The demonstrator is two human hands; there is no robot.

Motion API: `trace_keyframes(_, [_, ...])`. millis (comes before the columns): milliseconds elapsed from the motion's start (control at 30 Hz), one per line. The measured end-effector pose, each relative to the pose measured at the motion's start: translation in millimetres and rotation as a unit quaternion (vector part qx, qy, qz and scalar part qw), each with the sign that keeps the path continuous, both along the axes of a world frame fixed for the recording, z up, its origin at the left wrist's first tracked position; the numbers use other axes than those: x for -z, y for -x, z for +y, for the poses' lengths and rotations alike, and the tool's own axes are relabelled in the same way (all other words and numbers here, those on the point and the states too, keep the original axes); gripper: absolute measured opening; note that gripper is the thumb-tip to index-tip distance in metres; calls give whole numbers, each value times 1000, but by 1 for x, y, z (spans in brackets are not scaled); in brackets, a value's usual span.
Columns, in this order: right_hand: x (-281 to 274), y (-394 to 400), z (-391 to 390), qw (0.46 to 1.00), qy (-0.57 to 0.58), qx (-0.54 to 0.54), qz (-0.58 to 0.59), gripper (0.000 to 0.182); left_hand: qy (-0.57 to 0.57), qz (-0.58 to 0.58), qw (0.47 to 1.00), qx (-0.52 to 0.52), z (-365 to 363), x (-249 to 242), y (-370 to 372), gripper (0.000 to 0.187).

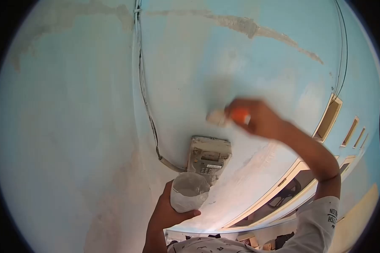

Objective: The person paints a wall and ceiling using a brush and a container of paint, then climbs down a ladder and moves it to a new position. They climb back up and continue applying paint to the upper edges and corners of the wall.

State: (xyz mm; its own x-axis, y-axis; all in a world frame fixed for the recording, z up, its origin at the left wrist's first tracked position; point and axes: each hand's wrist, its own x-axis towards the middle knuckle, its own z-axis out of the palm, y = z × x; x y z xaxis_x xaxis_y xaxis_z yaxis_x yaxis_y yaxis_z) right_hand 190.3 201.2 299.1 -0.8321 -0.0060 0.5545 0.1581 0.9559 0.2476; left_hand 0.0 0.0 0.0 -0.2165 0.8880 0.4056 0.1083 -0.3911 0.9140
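My left hand (169, 211) is wrapped round a whitish plastic cup (189, 202), tilted so that its opening faces me. Pale grey liquid (191, 184) shows inside the cup. Up and to the right, my right hand (261, 119) grips a paintbrush with an orange handle (240, 115). Its pale bristles (216, 118) overlap the light blue wall (173, 92) and are smeared by motion. A dirty grey wall phone (210, 156) with a keypad is on the wall just above the cup, which covers its lower left corner.
A bundle of cables (142, 80) runs down the wall to the phone. Rough grey filler (240, 25) crosses the upper wall. To the right are a framed window opening (328, 118) and a wider frame (278, 185) lower down. Another cable (346, 50) hangs at upper right.
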Motion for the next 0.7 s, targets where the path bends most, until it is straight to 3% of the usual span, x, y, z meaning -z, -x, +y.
trace_keyframes(33, [-2,2,-1,1000,-4,0,3,17,13,10,1000,1,1,2,2,110])
trace_keyframes(100, [-50,-4,-4,980,-86,-78,159,15,50,54,997,1,-13,-10,22,111])
trace_keyframes(167, [-102,-10,-17,936,-261,-40,235,18,63,44,997,-1,-10,-12,20,112])
trace_keyframes(267, [-84,7,-2,939,-308,-32,151,28,47,19,998,23,-2,-5,12,112])
trace_keyframes(300, [-49,16,-2,942,-317,0,108,37,48,21,998,23,-3,-7,11,112])
trace_keyframes(367, [18,27,-22,980,-199,-24,13,25,68,9,997,32,-6,-10,8,107])
trace_keyframes(400, [37,30,-39,996,-66,-38,-46,20,67,6,997,30,-7,-10,7,107])
trace_keyframes(433, [45,35,-41,993,-21,-27,-111,20,72,5,997,37,-7,-11,7,107])
trace_keyframes(500, [11,44,-33,997,-39,-69,-14,17,76,7,996,40,-8,-15,6,107])
trace_keyframes(567, [-71,46,-19,965,-184,-118,145,15,71,28,997,31,-10,-18,5,106])
trace_keyframes(633, [-114,43,-21,964,-168,-65,197,17,71,15,997,31,-11,-12,4,106])
trace_keyframes(700, [-92,52,-30,940,-295,-106,136,16,63,2,998,26,-11,-13,6,106])
